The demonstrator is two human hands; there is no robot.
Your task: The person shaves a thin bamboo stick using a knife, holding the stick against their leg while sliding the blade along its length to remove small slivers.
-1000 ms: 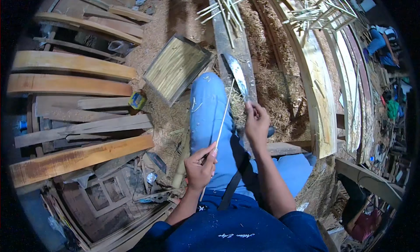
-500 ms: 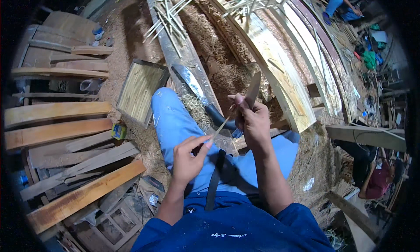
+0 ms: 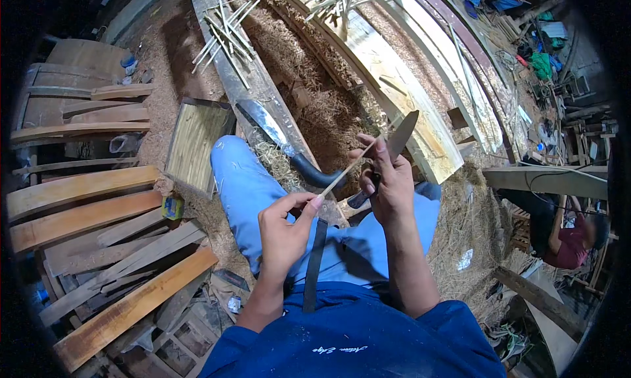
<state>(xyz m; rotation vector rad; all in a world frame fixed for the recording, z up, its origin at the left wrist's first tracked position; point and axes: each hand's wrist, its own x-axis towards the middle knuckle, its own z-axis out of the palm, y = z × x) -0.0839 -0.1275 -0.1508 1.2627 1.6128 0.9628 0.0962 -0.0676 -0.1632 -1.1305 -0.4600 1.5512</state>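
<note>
Between thumb and fingers, my left hand [image 3: 286,230] pinches the near end of a thin, pale wooden strip [image 3: 342,175]. The strip slants up and away to my right hand [image 3: 389,186], reaching its fingers beside the blade. My right hand is closed around the dark handle of a knife [image 3: 402,134], its broad blade pointing up and away. Beyond my hands, a large curved blade with a black handle [image 3: 314,172] lies on a long plank [image 3: 279,92] that runs away from between my legs. Shavings [image 3: 275,160] are heaped next to that blade.
Several thin sticks [image 3: 227,36] lie on the plank's far part. A wooden box [image 3: 199,141] stands left of my knee. Boards [image 3: 85,187] are stacked at the left, and long pale beams [image 3: 407,95] lie at the right. Another person [image 3: 570,237] is at the far right.
The strip now shows longer between my hands, and my right hand's fingers have opened out along it. The knife has turned, its blade leaning further right. The whole view has shifted slightly.
</note>
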